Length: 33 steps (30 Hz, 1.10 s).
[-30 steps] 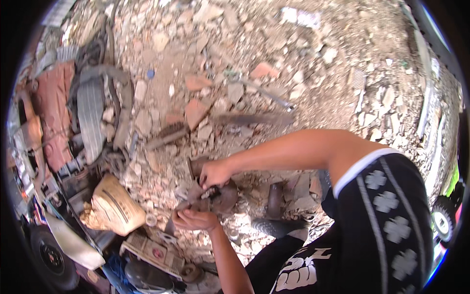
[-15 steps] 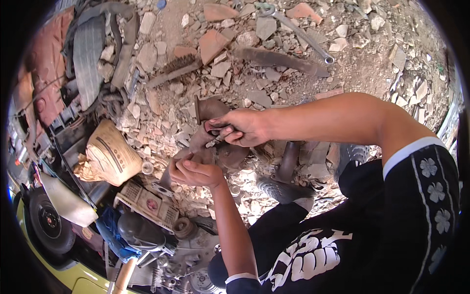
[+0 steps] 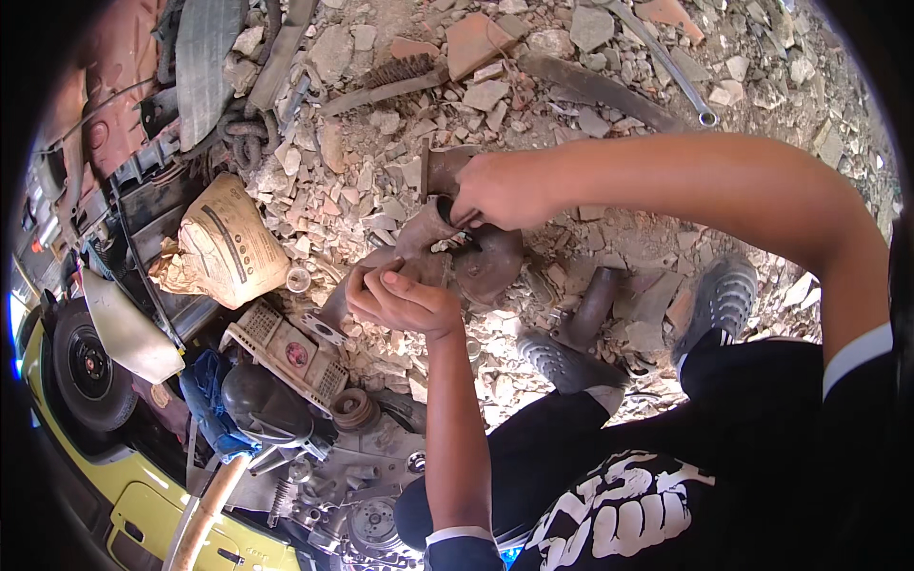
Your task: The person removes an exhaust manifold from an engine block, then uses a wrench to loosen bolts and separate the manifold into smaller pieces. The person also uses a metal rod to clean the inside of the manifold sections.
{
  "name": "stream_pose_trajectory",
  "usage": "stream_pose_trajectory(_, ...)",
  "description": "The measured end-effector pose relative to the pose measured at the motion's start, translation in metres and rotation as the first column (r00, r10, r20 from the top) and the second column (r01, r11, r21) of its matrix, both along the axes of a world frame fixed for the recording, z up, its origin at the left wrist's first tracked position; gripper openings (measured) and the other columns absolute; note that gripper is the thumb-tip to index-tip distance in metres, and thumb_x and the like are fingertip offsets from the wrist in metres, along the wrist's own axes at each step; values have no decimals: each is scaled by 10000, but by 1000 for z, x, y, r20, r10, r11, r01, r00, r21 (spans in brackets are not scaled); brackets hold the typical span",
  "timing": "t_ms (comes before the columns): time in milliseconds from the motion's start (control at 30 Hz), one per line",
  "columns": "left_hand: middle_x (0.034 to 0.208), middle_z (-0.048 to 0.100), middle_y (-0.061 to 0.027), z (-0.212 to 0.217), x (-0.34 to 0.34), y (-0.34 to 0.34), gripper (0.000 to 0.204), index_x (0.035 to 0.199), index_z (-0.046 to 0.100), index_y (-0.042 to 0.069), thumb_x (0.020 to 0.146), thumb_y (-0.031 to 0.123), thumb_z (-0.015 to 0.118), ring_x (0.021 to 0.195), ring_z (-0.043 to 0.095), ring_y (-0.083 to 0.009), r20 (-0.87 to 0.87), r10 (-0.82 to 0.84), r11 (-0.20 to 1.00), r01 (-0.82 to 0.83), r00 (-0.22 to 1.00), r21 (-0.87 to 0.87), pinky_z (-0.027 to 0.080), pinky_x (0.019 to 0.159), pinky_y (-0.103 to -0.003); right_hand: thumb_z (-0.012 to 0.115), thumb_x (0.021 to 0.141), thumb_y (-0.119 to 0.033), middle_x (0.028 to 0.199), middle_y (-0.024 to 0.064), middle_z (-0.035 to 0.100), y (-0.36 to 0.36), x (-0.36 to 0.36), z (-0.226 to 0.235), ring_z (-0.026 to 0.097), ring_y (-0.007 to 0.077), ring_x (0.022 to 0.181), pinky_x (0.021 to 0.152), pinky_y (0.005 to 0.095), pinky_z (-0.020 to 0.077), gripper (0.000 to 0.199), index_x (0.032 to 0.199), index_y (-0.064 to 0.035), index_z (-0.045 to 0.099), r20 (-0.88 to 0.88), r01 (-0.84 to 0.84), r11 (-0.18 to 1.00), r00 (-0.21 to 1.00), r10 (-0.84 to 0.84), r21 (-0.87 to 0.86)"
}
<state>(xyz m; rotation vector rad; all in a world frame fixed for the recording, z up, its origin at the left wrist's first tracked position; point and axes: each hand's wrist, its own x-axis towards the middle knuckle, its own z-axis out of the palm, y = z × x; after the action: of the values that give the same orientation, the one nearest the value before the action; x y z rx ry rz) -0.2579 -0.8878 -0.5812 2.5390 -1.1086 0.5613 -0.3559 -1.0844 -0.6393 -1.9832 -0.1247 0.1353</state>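
Rubble ground [image 3: 666, 57] of broken stone and brick fills most of the view, with the person crouching over it in black clothes and 2 grey shoes [image 3: 724, 300] planted among the fragments. At the left edge sits a yellow vehicle [image 3: 143, 495] with a black wheel, and beside it a heap of dusty engine parts [image 3: 314, 447]. A crumpled tan paper sack [image 3: 228, 243] lies near the upper left of that heap, and a long wrench [image 3: 666, 62] rests well apart near the top. In the middle, on the rubble just ahead of the shoes, lies a rusty metal part [image 3: 476, 262], rounded like a housing with a flat flange [image 3: 333, 319] sticking out to its left. The right hand [image 3: 500, 190] comes down from above, its grip pressed together on something small at the top of the part; what it pinches is too small to tell. The left hand [image 3: 400, 300] curls against the part's near side, fingers folded in on its edge.
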Motion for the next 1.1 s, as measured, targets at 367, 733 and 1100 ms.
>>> stream_pose_trajectory(367, 1092, 530, -214, 7, -2, -7, 481, 835, 561, -2, 1051, 363, 334, 1040, 474, -371, -34, 10, 1000, -10, 999, 8, 330, 934, -509, 592, 950, -182, 917, 82, 553, 2, -11, -15, 669, 277, 707, 575, 426, 521, 126, 1030, -143, 681, 204, 120, 981, 975, -88, -149)
stream_pose_trajectory(733, 1091, 536, -216, -1, 13, 3, 448, 790, 569, 7, 1034, 331, 377, 1061, 484, -372, -25, 0, 1000, 1, 1000, 20, 351, 943, -510, 566, 1049, -228, 778, -14, 580, 37, -5, -6, 487, 64, 571, 469, 243, 381, 221, 1121, -50, 675, -530, 539, -16, 834, 153, 842)
stream_pose_trajectory(1100, 1021, 528, -243, -6, 11, 5, 594, 847, 590, -49, 1064, 441, 333, 1003, 495, -405, 68, 31, 999, -30, 997, -25, 380, 896, -550, 585, 920, -216, 1025, 190, 554, 15, -12, 15, 691, 363, 738, 625, 467, 577, 199, 979, -48, 677, 154, 145, 925, 983, -95, -350)
